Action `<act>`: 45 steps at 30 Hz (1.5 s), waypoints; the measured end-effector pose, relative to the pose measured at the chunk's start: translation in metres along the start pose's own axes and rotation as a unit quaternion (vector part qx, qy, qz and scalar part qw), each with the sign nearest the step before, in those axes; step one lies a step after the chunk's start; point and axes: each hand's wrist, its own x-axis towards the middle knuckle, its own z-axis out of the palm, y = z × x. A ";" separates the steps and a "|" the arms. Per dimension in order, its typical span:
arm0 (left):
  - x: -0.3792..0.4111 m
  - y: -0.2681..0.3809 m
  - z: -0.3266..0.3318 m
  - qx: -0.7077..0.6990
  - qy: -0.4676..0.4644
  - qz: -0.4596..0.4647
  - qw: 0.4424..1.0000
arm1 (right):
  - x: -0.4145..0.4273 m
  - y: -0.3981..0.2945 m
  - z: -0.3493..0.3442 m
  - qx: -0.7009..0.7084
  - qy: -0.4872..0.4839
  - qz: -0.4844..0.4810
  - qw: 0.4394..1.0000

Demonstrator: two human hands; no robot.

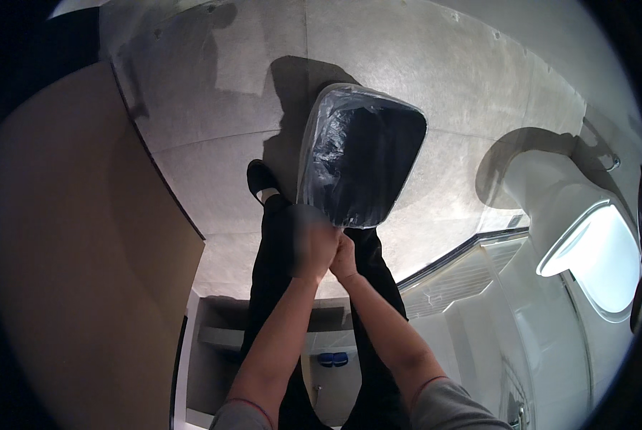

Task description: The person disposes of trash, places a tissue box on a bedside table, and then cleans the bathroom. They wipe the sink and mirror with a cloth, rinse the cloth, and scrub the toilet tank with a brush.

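A trash bin lined with a clear plastic bag stands before me, its dark inside showing. Both my hands meet at its near rim, in front of my legs. My left hand is partly blurred, and its fingers are not clear. Beside it, my right hand is closed at the near edge of the bag. Whether the fingers pinch the bag's plastic or only touch it is hard to see, as the hands cover that spot.
A white toilet with its lid raised is at the right. A glass shower partition runs at the lower right. A large brown panel fills the left. Blue slippers lie behind my legs.
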 end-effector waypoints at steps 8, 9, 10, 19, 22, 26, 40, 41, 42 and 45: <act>0.015 -0.054 -0.036 0.231 0.082 0.166 0.955 | 0.114 -0.168 -0.058 -0.422 -0.114 -0.123 0.891; 0.019 -0.058 -0.039 0.224 0.067 0.179 0.956 | 0.143 -0.158 -0.052 -0.500 -0.107 -0.134 0.849; 0.025 -0.060 -0.041 0.216 0.050 0.196 0.955 | 0.175 -0.138 -0.045 -0.540 -0.104 -0.120 0.826; 0.034 -0.056 -0.077 0.177 0.074 0.256 0.947 | 0.184 -0.158 -0.032 -0.595 -0.151 -0.175 0.770; 0.037 -0.010 -0.084 0.180 0.056 0.271 0.944 | 0.119 -0.232 -0.067 -0.269 0.020 -0.507 0.819; 0.035 0.038 -0.081 0.016 -0.043 0.205 0.978 | 0.131 -0.250 -0.114 -0.496 -0.015 -0.451 0.742; -0.072 0.158 -0.146 0.242 0.075 0.104 0.962 | -0.013 -0.317 -0.092 -0.403 -0.104 -0.447 0.792; -0.084 0.166 -0.157 0.252 0.106 0.128 0.953 | -0.008 -0.338 -0.085 -0.420 -0.136 -0.481 0.757; -0.094 0.182 -0.180 0.245 0.139 0.162 0.946 | -0.002 -0.359 -0.079 -0.437 -0.164 -0.511 0.722; -0.102 0.207 -0.242 0.146 0.238 0.190 0.941 | -0.010 -0.408 -0.070 -0.437 -0.074 -0.547 0.710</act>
